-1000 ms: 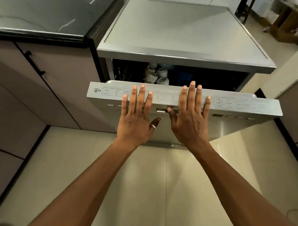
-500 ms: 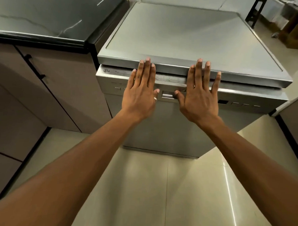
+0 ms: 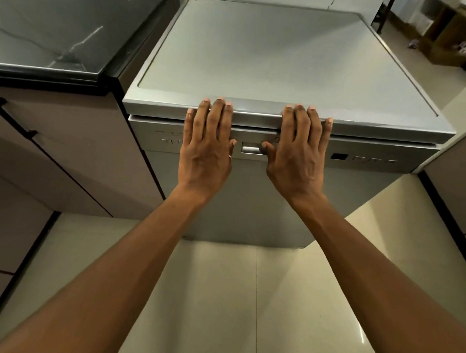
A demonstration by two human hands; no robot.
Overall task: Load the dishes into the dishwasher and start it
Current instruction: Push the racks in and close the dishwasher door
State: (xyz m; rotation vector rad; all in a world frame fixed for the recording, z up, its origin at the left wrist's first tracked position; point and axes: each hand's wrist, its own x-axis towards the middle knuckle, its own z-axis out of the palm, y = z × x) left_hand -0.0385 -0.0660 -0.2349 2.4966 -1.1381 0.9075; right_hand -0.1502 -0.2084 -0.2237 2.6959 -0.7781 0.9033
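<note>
A silver freestanding dishwasher (image 3: 285, 58) fills the middle of the head view, its door (image 3: 252, 204) upright and flush under the top edge. My left hand (image 3: 206, 145) and my right hand (image 3: 297, 152) both lie flat on the door's upper front, fingers straight, fingertips reaching the top lip. Between my thumbs sits the recessed handle (image 3: 250, 149). A control strip with a dark display (image 3: 339, 156) runs along the door to the right. The dishes inside are hidden.
A dark marble counter (image 3: 59, 27) over beige cabinets (image 3: 75, 142) adjoins the dishwasher's left side. Another cabinet (image 3: 456, 164) stands at the right. Glossy beige floor tiles (image 3: 248, 297) lie below. A cardboard box (image 3: 443, 38) sits on the floor at the far right.
The door swung up from partly open, with cups visible inside, to fully closed. Both hands rode up with it, pressing flat, and now reach the top lip.
</note>
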